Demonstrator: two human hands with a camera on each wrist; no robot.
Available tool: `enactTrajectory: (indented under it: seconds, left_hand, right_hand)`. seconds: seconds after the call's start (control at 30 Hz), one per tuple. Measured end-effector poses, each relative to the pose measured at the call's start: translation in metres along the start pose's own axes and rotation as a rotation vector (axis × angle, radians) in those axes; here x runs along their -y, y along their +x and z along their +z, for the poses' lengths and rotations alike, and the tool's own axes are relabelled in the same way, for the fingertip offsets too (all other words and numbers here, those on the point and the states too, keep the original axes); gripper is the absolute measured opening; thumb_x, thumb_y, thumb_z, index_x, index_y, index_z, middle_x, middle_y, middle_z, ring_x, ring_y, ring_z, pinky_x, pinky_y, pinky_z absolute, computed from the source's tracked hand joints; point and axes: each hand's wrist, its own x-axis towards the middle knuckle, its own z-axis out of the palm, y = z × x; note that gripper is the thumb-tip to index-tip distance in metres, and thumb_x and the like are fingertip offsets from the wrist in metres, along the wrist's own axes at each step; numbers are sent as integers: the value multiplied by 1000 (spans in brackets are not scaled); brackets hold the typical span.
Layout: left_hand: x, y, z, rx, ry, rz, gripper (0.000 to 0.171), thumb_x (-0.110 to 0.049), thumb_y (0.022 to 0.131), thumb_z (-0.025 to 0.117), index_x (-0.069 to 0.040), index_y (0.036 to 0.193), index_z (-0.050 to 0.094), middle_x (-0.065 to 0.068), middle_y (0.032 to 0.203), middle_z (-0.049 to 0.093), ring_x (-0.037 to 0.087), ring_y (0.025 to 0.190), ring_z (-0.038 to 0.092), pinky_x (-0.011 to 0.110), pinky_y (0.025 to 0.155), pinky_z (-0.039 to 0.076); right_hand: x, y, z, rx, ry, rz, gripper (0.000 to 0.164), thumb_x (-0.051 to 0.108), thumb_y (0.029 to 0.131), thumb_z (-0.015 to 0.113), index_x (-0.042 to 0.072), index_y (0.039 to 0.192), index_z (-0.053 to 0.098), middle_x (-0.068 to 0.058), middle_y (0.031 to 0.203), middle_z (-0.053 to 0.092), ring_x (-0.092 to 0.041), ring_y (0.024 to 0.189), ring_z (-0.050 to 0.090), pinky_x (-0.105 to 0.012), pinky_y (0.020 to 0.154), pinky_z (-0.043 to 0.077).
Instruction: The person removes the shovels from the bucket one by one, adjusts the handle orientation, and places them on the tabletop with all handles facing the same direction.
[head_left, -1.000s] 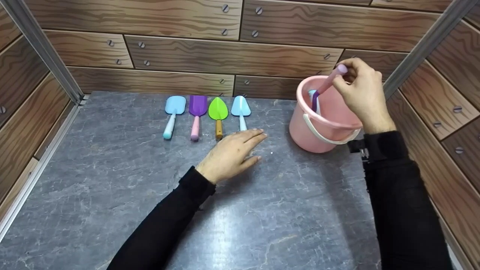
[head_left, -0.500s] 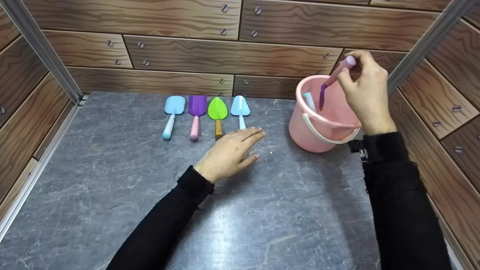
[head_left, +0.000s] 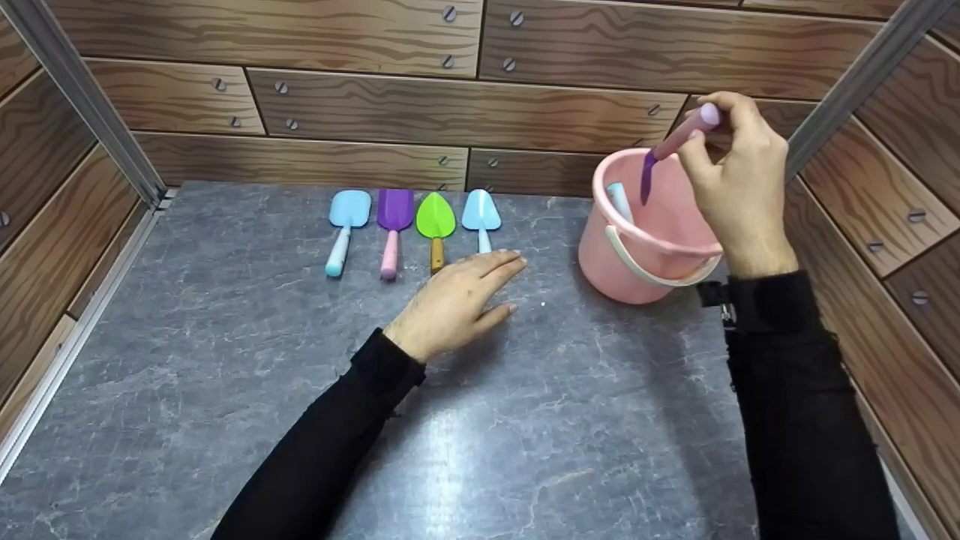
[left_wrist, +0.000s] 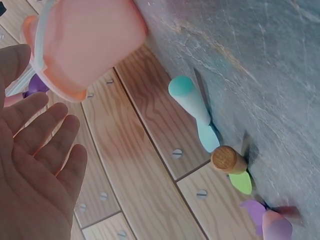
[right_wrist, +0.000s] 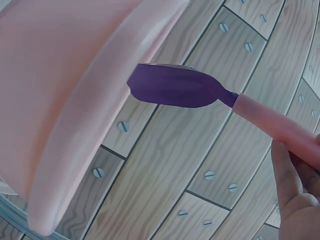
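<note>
By its pink handle, my right hand (head_left: 742, 172) pinches a toy shovel (right_wrist: 175, 87) with a purple blade, tilted over the mouth of the pink bucket (head_left: 622, 262). Inside the bucket a light blue handle (head_left: 619, 202) leans on the wall; its lower end is hidden. My left hand (head_left: 457, 304) hovers above the table, fingers extended, holding nothing. Just beyond it lies a light blue trowel (head_left: 481, 214), its handle end covered by the hand in the head view. To its left are a green trowel (head_left: 436, 217) with a brown handle, a purple shovel (head_left: 395, 210) and a blue shovel (head_left: 350, 210).
A grey marbled tabletop (head_left: 247, 360) carries everything. Wood-patterned panels (head_left: 360, 109) close off the back and both sides, with metal posts (head_left: 847, 90) at the corners. The bucket's white handle (head_left: 645, 268) hangs down over its front.
My right hand has risen and shifted slightly right, lifting the purple-bladed shovel higher out of the bucket. My left hand has drifted only slightly.
</note>
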Motion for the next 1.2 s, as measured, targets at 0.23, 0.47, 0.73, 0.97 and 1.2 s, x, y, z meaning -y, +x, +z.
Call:
enactTrajectory:
  seconds: [0.23, 0.47, 0.73, 0.97, 1.2]
  left_hand:
    - [1, 0, -2, 0, -9, -5, 66, -39, 120, 69, -8, 175, 53, 15, 180, 59, 36, 167, 58, 57, 142, 47]
    - [3, 0, -5, -9, -12, -9, 66, -38, 120, 70, -7, 175, 54, 16, 180, 59, 35, 168, 58, 56, 143, 46]
    - [5, 0, -9, -16, -19, -29, 65, -39, 120, 69, -8, 176, 53, 14, 180, 58, 34, 168, 57, 52, 144, 45]
    - [6, -1, -13, -34, -27, -28, 65, -37, 120, 71, -7, 175, 55, 16, 179, 59, 34, 168, 58, 52, 144, 45]
    - [6, -2, -18, -42, -13, -37, 66, -40, 120, 70, -9, 176, 53, 13, 181, 57, 34, 169, 57, 52, 144, 45]
  right_hand:
    - [7, -8, 1, -26, 24, -93, 36, 0, 105, 65, -6, 138, 77, -4, 122, 85, 12, 109, 75, -6, 90, 60]
    - [13, -14, 5, -56, 67, -179, 33, -4, 103, 65, -7, 135, 76, -2, 118, 85, 0, 115, 80, -13, 105, 65]
    - [25, -27, 10, -23, 117, -251, 35, -9, 100, 66, -8, 134, 75, -15, 128, 86, -28, 125, 83, -21, 116, 65]
    - [30, -41, 17, -15, 114, -344, 35, -11, 100, 69, -7, 134, 75, -19, 133, 84, -36, 127, 83, -22, 117, 65]
    - [32, -54, 26, -33, 119, -424, 35, -6, 99, 70, -3, 134, 75, -19, 128, 86, -40, 121, 84, -21, 119, 63]
